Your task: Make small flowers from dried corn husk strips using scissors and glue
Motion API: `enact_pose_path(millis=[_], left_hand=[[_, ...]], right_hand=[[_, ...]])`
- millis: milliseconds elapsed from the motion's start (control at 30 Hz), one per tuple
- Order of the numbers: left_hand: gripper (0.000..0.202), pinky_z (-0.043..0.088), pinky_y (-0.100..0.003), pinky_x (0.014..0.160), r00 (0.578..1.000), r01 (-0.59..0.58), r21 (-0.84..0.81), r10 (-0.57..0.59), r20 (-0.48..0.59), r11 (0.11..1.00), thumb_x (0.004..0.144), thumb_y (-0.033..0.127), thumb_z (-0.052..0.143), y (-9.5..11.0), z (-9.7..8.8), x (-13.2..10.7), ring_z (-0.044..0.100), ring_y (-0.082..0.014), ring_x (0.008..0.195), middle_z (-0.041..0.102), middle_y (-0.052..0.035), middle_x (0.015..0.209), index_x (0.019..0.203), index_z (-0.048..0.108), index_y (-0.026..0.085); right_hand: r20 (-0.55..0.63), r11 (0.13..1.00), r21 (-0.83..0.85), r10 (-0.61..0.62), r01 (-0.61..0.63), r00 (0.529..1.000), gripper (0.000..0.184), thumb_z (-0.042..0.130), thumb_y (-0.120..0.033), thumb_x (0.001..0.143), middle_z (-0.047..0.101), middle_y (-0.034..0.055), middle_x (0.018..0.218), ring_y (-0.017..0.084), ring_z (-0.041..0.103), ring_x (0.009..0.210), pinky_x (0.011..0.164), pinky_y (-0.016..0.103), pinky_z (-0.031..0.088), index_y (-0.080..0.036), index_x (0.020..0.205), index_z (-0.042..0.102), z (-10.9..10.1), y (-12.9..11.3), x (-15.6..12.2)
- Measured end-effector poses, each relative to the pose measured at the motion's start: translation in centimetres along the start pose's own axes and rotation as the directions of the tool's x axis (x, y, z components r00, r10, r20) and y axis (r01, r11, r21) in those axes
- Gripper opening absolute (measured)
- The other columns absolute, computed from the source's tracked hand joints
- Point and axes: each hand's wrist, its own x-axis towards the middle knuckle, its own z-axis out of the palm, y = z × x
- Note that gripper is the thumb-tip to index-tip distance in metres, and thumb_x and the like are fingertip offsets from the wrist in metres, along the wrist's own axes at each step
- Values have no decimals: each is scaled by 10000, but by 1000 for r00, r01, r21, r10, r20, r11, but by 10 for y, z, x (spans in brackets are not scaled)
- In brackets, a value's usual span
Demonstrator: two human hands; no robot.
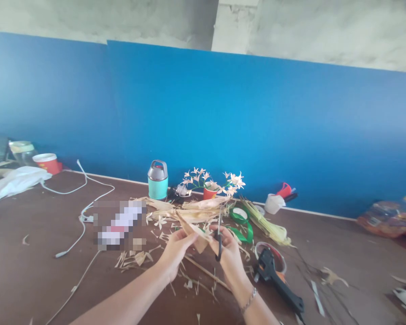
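Note:
My left hand (176, 251) pinches a pale dried corn husk (200, 243) above the table, its pointed end rising up and left. In my right hand (229, 253) are black-handled scissors (218, 247), hanging on the fingers with the blades pointing up; its fingertips also touch the husk's right edge. Whether the blades touch the husk cannot be made out. Just behind the hands lie more husks (169, 215) and small cut star-shaped flowers (160, 222). Husk scraps (139, 258) are scattered to the left, and a thin stick (208, 272) lies under my hands.
A black glue gun (277, 282) and a tape roll (280, 255) lie right, near green ribbon (246, 232) and pale stems (269, 225). Behind stand a teal flask (158, 183) and husk flowers in a red pot (209, 191). A white cable (84, 205) runs left.

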Motion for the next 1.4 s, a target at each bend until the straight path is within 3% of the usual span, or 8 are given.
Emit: enact_pose_path(millis=[167, 367, 533, 767, 967, 1067, 1267, 1400], left_hand=[[272, 398, -215, 514, 986, -59, -39, 52, -158, 997, 604, 388, 708, 4, -8, 7, 552, -117, 513, 646, -13, 582, 682, 645, 135], [352, 219, -184, 379, 916, -195, -26, 173, -361, 980, 564, 393, 728, 21, -18, 13, 309, -40, 350, 361, 99, 370, 505, 464, 168], [370, 205, -178, 374, 908, -199, 14, 190, -373, 980, 592, 391, 702, 25, -22, 14, 285, -32, 342, 333, 106, 362, 489, 418, 178], [142, 131, -160, 349, 948, -175, -7, 166, -272, 985, 585, 194, 645, 23, -22, 17, 271, -25, 300, 383, 114, 343, 700, 569, 159], [365, 390, -180, 485, 954, -168, -100, 136, -267, 981, 534, 148, 697, 22, -22, 18, 578, -107, 565, 654, 3, 671, 882, 590, 160], [270, 373, -187, 470, 965, -152, -42, 139, -223, 987, 569, 273, 738, 23, -23, 17, 539, -95, 518, 629, -4, 608, 767, 619, 133], [378, 187, -194, 377, 927, -134, 115, 165, -335, 984, 619, 479, 679, 25, -28, 19, 224, -34, 349, 279, 109, 346, 528, 545, 137], [358, 254, -194, 400, 918, -168, 82, 186, -351, 982, 644, 478, 647, 23, -30, 21, 321, -47, 368, 409, 80, 416, 555, 504, 161]], right_hand=[[139, 996, -81, 50, -39, 989, 345, 739, -318, 591, 536, -47, 570, 88, 448, 492, 474, 206, 351, -176, 865, 584, -5, 6, 2], [296, 954, -267, 215, -136, 931, 329, 723, -375, 591, 555, -30, 522, 92, 467, 470, 450, 207, 366, -140, 788, 607, -6, 5, -2], [290, 959, -259, 189, -113, 938, 355, 736, -396, 569, 563, -27, 533, 84, 459, 461, 436, 200, 356, -137, 784, 621, -5, 2, -2], [68, 996, -85, 0, 6, 998, 402, 744, -426, 574, 569, -17, 547, 105, 477, 497, 456, 211, 381, -153, 834, 602, -11, -8, 4], [29, 995, -102, 8, -5, 1000, 387, 724, -422, 602, 579, -10, 555, 102, 479, 487, 441, 202, 360, -152, 848, 595, -14, -7, 6], [76, 981, -192, 41, -26, 996, 391, 718, -427, 595, 570, -21, 514, 95, 470, 443, 425, 202, 358, -143, 841, 611, -17, -4, 8], [261, 808, -570, 347, -146, 901, 302, 719, -367, 583, 577, -27, 414, 78, 439, 303, 332, 184, 302, -138, 769, 654, -25, -10, 6], [305, 749, -632, 477, -199, 824, 225, 692, -353, 606, 572, -26, 386, 70, 453, 290, 321, 162, 303, -142, 668, 645, -29, -15, 4]])
